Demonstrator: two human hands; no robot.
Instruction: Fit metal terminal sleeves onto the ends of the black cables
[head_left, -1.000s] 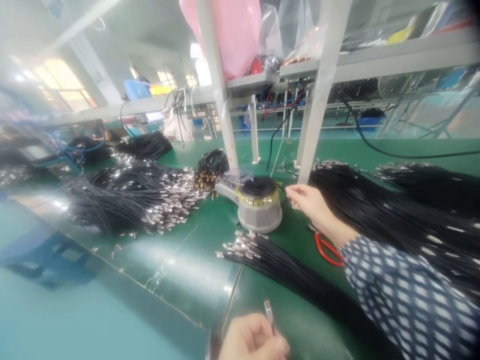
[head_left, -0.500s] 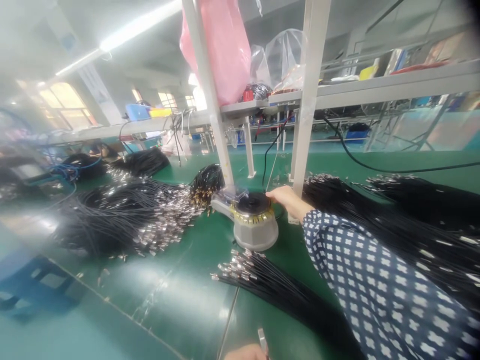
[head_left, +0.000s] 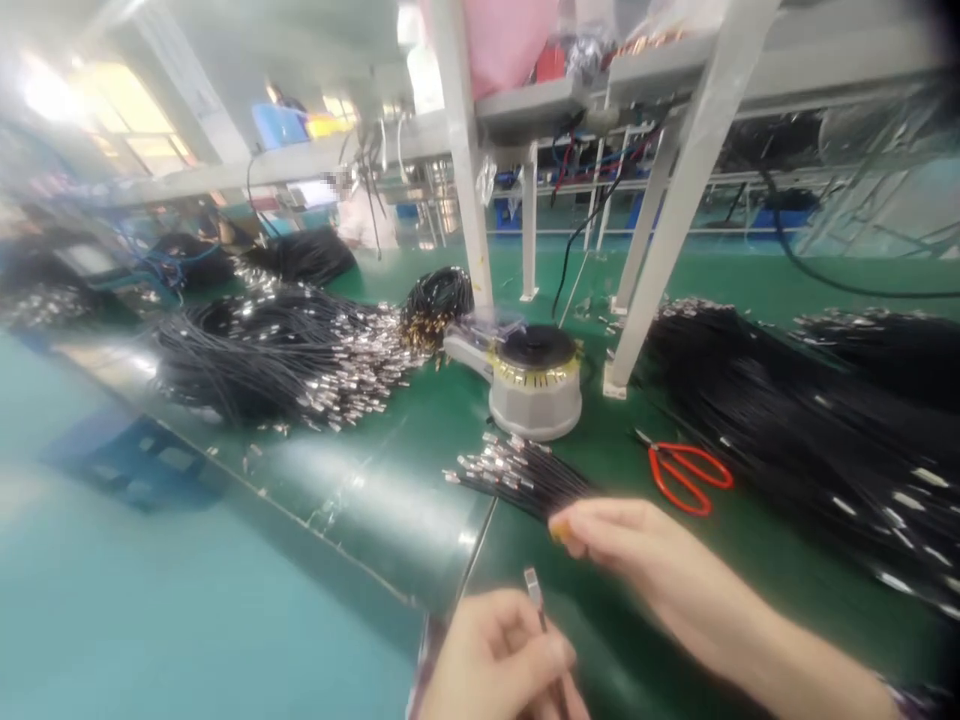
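Observation:
My left hand, at the bottom of the view, is closed around a black cable with a silver USB plug pointing up past the fingers. My right hand pinches a small piece of yellow tape, blurred, at its fingertips. It is to the right of and above my left hand, apart from the plug. Beyond it stands a round tape dispenser with a dark disc on top and yellow tape pieces around the rim. A bundle of black cables with silver plugs lies between dispenser and right hand, partly hidden by that hand.
Red-handled scissors lie right of the dispenser. Large heaps of black cables cover the right side; coiled cables lie at left. White shelf posts rise from the green table. A blue stool stands below its edge.
My right hand has come back from the dispenser's disc toward my left hand, with yellow tape now at its fingertips. My left hand and its cable have come further into view. The scissors are now uncovered.

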